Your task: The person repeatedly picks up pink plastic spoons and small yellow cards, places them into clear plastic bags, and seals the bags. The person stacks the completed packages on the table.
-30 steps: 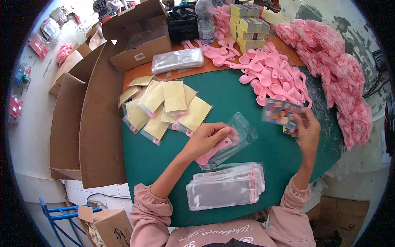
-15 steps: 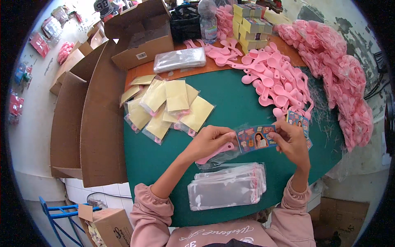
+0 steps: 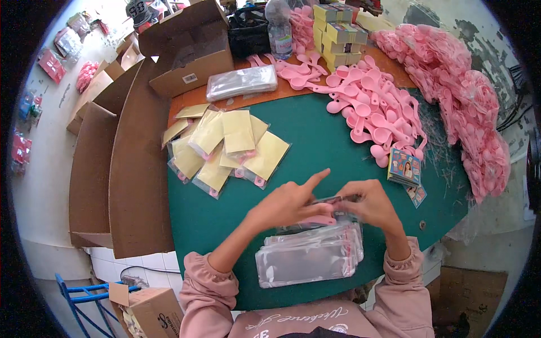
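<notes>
In front of me, my left hand [image 3: 286, 205] pinches a clear plastic bag [image 3: 288, 229] between thumb and lower fingers, its index finger stretched out. A pink measuring spoon [image 3: 322, 219] shows in that bag beside the thumb. My right hand [image 3: 371, 204] closes its fingers on a printed card [image 3: 339, 199] at the bag's mouth. The card is tilted and mostly hidden, so how far inside it sits cannot be told. Just below both hands lies a stack of clear plastic bags [image 3: 307, 263]. A pile of colourful printed cards [image 3: 404, 167] is beyond my right hand.
Filled bags with yellowish cards [image 3: 239, 132] lie to the left on the green tabletop [image 3: 304, 132]. Loose pink spoons [image 3: 375, 107] are heaped at the far right, beside bulky bagged spoons [image 3: 451, 90]. Open cardboard boxes [image 3: 138, 163] flank the left edge. A water bottle [image 3: 279, 31] stands behind.
The card, held flat and face up before, is now tilted against the bag's mouth. Both hands have come closer together and nearer to me; my left index finger has lifted away.
</notes>
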`<state>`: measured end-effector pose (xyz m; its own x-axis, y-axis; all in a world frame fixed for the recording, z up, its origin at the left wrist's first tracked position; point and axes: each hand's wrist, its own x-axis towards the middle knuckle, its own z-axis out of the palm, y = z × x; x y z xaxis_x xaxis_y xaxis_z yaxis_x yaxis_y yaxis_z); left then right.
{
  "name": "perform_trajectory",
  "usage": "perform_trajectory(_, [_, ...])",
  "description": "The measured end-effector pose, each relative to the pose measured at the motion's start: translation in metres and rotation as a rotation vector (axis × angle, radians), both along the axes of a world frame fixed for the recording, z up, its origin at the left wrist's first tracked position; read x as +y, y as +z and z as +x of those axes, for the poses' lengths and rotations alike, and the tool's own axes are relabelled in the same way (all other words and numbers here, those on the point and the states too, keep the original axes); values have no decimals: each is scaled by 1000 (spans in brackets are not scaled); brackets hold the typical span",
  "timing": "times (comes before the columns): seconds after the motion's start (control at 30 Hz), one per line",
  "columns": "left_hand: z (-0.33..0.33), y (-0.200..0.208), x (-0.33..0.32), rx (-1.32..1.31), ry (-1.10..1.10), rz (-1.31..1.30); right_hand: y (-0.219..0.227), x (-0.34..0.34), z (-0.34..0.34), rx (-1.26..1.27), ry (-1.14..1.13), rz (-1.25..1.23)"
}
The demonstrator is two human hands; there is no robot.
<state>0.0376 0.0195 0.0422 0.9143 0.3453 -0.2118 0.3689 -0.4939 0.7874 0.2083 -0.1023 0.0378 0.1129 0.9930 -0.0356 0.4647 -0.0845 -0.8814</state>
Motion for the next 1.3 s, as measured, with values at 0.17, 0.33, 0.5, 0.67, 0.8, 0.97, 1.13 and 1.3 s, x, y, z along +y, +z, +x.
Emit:
perform_trajectory(0.17, [-17,-16,40,-259,-286,-336,1,3,14,239,-164,-73])
perform_trajectory(0.33, [-18,-22,40,-234,-195,-533,13,5,11,447,-187,-213])
perform_trajectory(0.5, [-12,-23,35,-261,-269,-425,3,4,12,419,-147,-121])
perform_trajectory(0.67, [-9,-35,30,-325,-80,-357,-3,7,15,362,-195,-4])
perform_trajectory(0.8, [4,-38,11,-469,527,-89,6,16,7,-236,-393,373])
perform_trajectory(0.97, [1,-50,0,-397,417,-990,3,22,-7,-336,51,376])
perform_trajectory(1.13, [-4,-55,2,-374,429,-899,-15,24,-17,-471,-27,270])
perform_trajectory(1.3, [-4,-51,5,-283,546,-346,-37,44,-17,-497,-19,330])
